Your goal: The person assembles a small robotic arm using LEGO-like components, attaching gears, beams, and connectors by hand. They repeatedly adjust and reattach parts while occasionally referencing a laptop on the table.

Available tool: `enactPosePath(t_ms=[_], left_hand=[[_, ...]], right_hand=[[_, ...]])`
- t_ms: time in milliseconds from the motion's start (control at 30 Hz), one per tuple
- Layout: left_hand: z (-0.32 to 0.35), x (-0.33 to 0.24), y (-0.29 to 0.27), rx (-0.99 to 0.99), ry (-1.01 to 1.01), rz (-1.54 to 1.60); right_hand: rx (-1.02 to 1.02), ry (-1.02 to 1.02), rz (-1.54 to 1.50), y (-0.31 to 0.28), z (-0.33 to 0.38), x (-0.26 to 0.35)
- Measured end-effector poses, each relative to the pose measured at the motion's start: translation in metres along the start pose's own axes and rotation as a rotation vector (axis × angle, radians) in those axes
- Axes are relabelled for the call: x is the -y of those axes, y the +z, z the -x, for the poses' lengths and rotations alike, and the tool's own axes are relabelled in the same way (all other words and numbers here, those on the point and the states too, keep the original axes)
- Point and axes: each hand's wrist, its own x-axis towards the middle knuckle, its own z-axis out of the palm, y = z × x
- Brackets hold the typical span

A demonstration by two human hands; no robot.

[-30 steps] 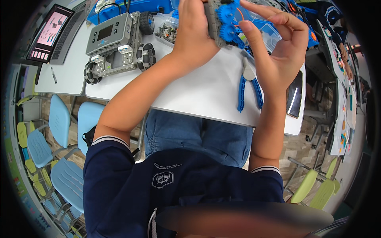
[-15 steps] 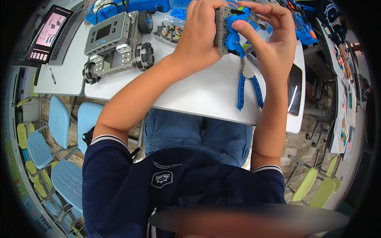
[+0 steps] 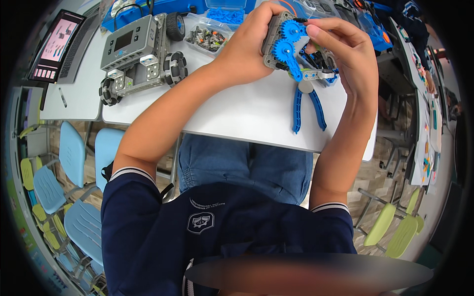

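My left hand is closed round the grey plate side of a plastic gear assembly, held above the table. Two blue gears and a blue arm show on its face, with a grey link at the lower end. The thumb and fingers of my right hand pinch the assembly's right side near the upper gear; the exact part between the fingertips is hard to make out. Below it on the table lie blue-handled pliers, their handles spread toward me.
A wheeled robot base with a grey control box stands left on the white table. Behind my left wrist sits a clear tub of small connectors. A laptop is at far left, a blue bin at the back, blue chairs to the left.
The gear assembly has turned so that its gear face shows more toward me. My right hand has shifted slightly right, its fingers still at the assembly.
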Motion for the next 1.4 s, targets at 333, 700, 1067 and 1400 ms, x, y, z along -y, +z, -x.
enactPosePath(t_ms=[333,700,1067,1400], left_hand=[[-0.005,0.016,-0.002,0.134,-0.041,0.505],[-0.006,0.015,-0.013,-0.004,-0.281,0.685],[-0.016,-0.004,-0.012,-0.091,-0.348,0.782],[-0.014,-0.005,-0.004,0.017,-0.363,0.684]], right_hand=[[0.0,0.013,0.096,-0.007,-0.002,-0.003],[-0.067,-0.036,-0.065,-0.001,-0.011,-0.017],[-0.034,0.028,-0.088,0.021,-0.009,-0.021],[-0.121,0.039,-0.094,0.024,-0.012,-0.034]])
